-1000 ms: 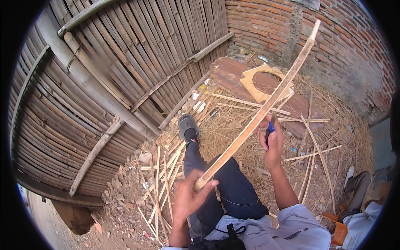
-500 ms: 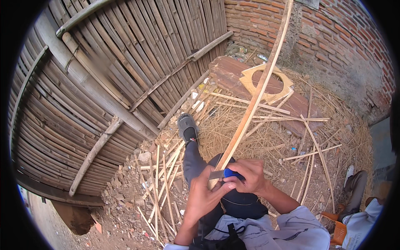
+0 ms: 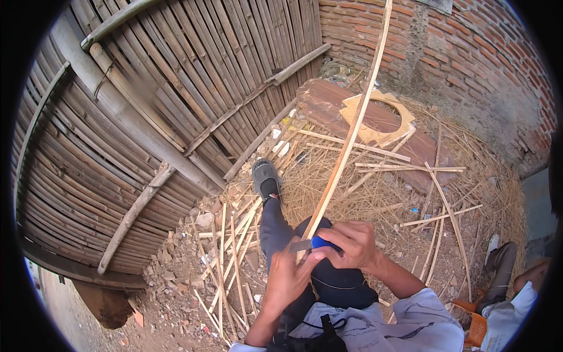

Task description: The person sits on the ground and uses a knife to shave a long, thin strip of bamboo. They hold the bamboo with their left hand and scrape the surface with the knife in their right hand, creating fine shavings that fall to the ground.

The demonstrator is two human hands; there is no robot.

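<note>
A long, pale bamboo strip [image 3: 346, 154] slants up and away from my lap toward the brick wall. My left hand [image 3: 285, 280] is closed around its near end, just above my thigh. The fist of my right hand [image 3: 353, 245] grips the blue handle of a knife [image 3: 301, 246]. Its grey blade lies across the strip, with the tip close to my left fingers. My left thumb is near the handle. Where the cutting edge meets the bamboo is partly hidden by my hands.
Several loose bamboo strips [image 3: 233, 258] lie by my outstretched foot [image 3: 267, 178], others to the right. A brown board [image 3: 328, 105] carries a pale wooden piece with a round hole [image 3: 404, 130]. Bamboo fencing [image 3: 193, 76] rises at left; another person's leg [image 3: 501, 267] shows at right.
The strip's far end has swung to the left and shows more of its narrow side. The knife and my right hand have shifted slightly left; both hands keep their grips.
</note>
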